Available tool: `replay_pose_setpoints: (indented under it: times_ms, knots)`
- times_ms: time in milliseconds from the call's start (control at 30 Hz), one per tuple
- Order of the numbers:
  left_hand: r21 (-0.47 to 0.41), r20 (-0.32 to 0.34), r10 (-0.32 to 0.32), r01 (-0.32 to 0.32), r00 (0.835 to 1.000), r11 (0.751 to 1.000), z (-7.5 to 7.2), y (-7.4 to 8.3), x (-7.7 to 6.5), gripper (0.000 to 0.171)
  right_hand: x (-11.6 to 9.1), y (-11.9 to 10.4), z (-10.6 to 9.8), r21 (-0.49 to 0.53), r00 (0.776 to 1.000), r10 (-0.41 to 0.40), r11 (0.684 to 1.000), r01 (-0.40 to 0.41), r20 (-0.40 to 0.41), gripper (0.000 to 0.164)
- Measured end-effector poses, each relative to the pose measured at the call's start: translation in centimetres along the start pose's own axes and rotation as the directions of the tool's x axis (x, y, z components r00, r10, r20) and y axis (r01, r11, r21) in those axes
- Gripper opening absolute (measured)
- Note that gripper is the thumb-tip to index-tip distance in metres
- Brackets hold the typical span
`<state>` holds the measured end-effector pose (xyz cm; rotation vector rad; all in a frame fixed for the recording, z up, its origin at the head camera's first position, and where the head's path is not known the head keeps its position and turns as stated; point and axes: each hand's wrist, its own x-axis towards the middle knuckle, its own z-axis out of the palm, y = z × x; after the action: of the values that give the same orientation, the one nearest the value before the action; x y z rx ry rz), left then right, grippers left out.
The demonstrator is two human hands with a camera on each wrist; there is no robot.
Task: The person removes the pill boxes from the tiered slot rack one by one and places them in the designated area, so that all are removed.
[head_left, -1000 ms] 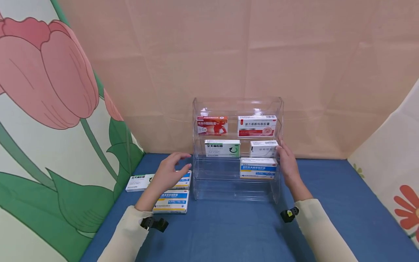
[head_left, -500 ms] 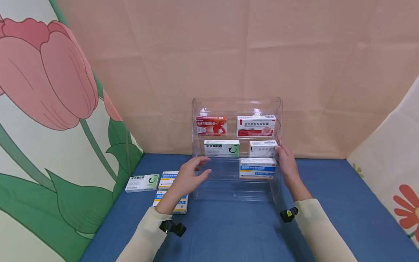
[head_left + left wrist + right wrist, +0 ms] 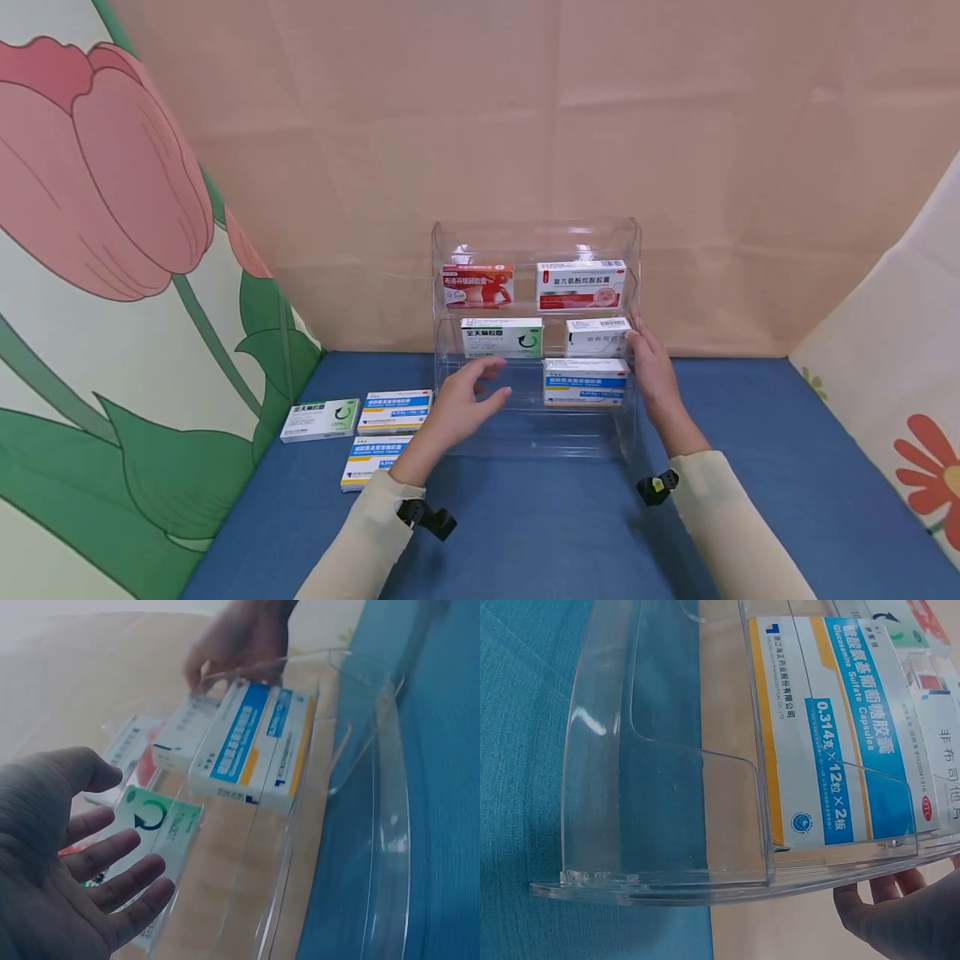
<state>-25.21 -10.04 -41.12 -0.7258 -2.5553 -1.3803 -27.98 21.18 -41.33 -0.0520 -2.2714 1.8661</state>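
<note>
A clear acrylic display rack [image 3: 480, 425] stands on the blue cloth. My right hand [image 3: 654, 375] holds its right side wall, thumb near a small white medicine box [image 3: 596, 338]. My left hand [image 3: 467, 410], fingers spread and nothing in them, hovers before the rack's left half, below a green-and-white medicine box [image 3: 501, 339]. A blue, white and yellow medicine box [image 3: 840, 735] sits on the tier under the small white one. On the upper tier are a red medicine box [image 3: 478, 287] and a white-and-red medicine box [image 3: 581, 286].
Left of the rack, a green-and-white box [image 3: 320, 420] and two blue-and-white boxes, one farther back [image 3: 393, 412] and one nearer [image 3: 370, 461], lie flat on the blue tablecloth [image 3: 540, 533]. A beige cloth backdrop [image 3: 375, 167] hangs close behind the rack.
My left hand has moved right, from above the loose boxes to in front of the rack's left half. The right hand keeps its place at the rack's side.
</note>
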Motion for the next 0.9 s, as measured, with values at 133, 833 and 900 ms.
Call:
replay_pose_setpoints:
  times_ms: [133, 833, 900]
  knots:
    - [-0.019, 0.016, 0.011, -0.011, 1.000, 1.000, 0.7, 0.1, 0.5, 0.047, 0.1, 0.0, 0.0, -0.004, 1.000, 0.004, 1.000, -0.004, -0.010, 0.056]
    - [-0.138, 0.045, -0.035, 0.040, 0.998, 0.990, 4.3, -0.6, 2.9, 0.047, 0.1, 0.0, 0.1, -0.020, 1.000, 0.004, 1.000, -0.004, -0.015, 0.055]
    - [-0.147, 0.044, -0.038, 0.044, 0.998, 0.988, 4.6, -0.7, 3.0, 0.046, 0.0, 0.0, 0.1, -0.021, 1.000, 0.005, 1.000, -0.006, -0.016, 0.055]
